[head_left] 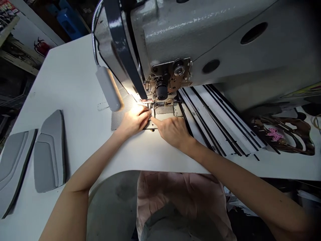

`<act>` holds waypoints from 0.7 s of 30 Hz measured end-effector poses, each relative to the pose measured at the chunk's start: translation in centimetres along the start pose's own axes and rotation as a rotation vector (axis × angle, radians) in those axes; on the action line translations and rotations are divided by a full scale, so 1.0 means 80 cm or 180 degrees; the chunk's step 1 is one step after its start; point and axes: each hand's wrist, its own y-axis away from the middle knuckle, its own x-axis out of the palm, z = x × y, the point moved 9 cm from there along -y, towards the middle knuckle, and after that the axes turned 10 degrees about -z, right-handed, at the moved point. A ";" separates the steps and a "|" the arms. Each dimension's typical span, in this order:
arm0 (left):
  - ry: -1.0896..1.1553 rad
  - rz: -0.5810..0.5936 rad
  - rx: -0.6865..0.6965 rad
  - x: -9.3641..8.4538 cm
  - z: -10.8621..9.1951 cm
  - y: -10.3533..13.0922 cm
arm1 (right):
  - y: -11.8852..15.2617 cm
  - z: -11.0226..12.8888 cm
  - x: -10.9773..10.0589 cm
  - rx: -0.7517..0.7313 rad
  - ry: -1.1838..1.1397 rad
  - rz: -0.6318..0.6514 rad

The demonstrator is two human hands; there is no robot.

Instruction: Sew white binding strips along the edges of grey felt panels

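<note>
A grey sewing machine (175,40) stands over the white table, its lit needle area at the centre. My left hand (135,119) lies on a grey mesh fabric piece (117,118) beside the presser foot, thumb and fingers drawn together at the fabric's edge. Just right of the foot, my right hand (173,130) rests by the metal needle plate (164,116), index finger pointing at the left fingertips and the other fingers curled under. What lies beneath the right fingers is hidden.
Two grey padded panels (46,160) lie at the left of the white table (75,83). Black-edged strips (213,120) are stacked right of the needle. A small lamp (108,88) hangs at the machine's left. Brown-framed items (301,134) sit at far right.
</note>
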 end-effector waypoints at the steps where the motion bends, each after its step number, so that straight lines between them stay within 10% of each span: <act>1: -0.0022 -0.0052 0.0031 -0.003 0.000 0.000 | -0.002 -0.001 0.001 0.0018 0.0002 -0.0004; 21: 0.0162 -0.0541 0.0117 0.004 0.028 -0.008 | -0.003 0.006 0.016 -0.0045 -0.0293 -0.0157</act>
